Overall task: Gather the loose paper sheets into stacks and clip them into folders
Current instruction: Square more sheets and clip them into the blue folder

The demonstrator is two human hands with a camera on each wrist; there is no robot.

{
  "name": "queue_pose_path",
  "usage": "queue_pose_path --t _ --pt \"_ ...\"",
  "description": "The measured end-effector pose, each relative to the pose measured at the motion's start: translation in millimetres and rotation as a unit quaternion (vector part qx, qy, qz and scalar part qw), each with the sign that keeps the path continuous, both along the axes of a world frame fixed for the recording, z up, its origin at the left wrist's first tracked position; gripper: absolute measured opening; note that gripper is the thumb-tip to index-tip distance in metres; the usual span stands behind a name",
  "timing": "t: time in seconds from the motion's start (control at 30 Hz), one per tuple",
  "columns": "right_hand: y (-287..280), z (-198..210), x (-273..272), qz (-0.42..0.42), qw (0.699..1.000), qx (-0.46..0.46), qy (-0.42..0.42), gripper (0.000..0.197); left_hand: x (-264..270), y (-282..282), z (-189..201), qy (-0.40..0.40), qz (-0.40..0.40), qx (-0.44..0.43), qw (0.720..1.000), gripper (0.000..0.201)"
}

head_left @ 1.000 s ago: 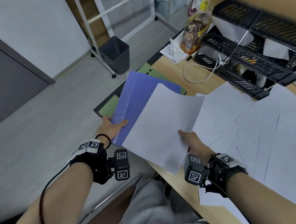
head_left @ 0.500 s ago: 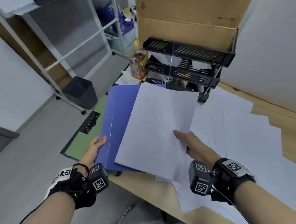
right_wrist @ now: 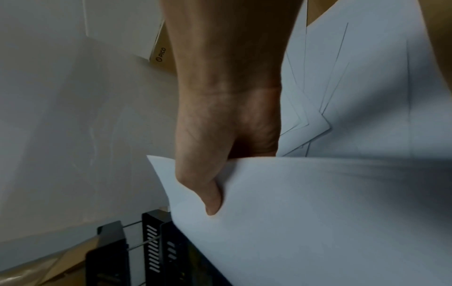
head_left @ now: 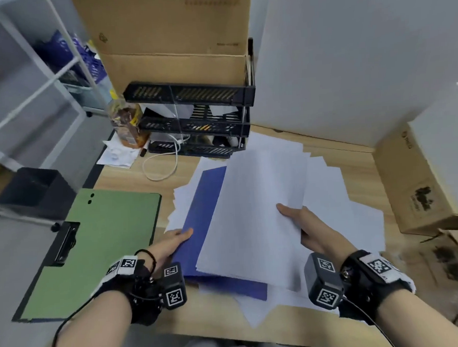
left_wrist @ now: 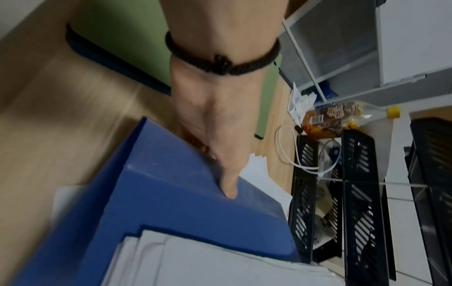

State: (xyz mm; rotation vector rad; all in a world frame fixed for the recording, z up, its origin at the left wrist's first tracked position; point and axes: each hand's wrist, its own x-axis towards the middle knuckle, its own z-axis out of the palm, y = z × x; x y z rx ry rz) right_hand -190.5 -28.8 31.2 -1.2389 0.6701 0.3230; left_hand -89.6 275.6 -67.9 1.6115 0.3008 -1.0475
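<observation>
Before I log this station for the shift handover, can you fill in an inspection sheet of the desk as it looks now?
Surface: wooden desk, partly covered by loose sheets.
Job's things: blue folder carrying a paper stack, held over the loose sheets; green clipboard overhangs the desk's left edge.
Clutter: bottle, crumpled tissue, black tray rack.
Hands: left hand grips the folder edge, thumb on top; right hand pinches the stack.
Cables: white cable looped by the rack.
Surroundings: cardboard boxes, bin on the floor.
</observation>
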Motion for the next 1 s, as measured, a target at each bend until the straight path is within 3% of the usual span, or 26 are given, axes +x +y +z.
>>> queue_pose_path --t 0.2,0.27,0.43,0.63,0.73,0.8,0.87,0.93,1.0 --pt "26 26 29 0.037 0.998 0.047 -0.014 0.034 -1 -5 5 -0.053 -0.12 0.008 0.991 0.048" --pt "46 28 45 0.051 0.996 0.072 -0.021 0.034 0 1 23 -0.016 -0.122 -0.05 0.991 0.046" --pt "106 21 82 0.086 0.987 0.133 -0.021 0.035 4 38 66 0.028 -0.009 -0.171 0.985 0.04" --pt "155 -20 97 0.138 0.986 0.096 0.002 0.035 13 98 89 -0.035 0.239 -0.166 0.956 0.05" --pt "162 -46 90 0.156 0.987 0.028 0.033 0.031 13 113 89 -0.052 0.225 -0.171 0.958 0.051" --pt "156 -63 81 0.171 0.983 -0.019 0.06 0.025 10 121 83 -0.081 0.178 -0.111 0.974 0.061" --pt "141 -74 72 0.175 0.979 -0.055 0.086 0.022 11 127 73 -0.119 0.158 -0.008 0.98 0.053" --pt "121 -81 62 0.17 0.975 -0.084 0.114 0.026 13 128 62 -0.163 0.156 0.096 0.97 0.043" --pt "101 -79 52 0.163 0.973 -0.097 0.127 0.022 16 124 49 -0.218 0.104 0.242 0.94 0.053"
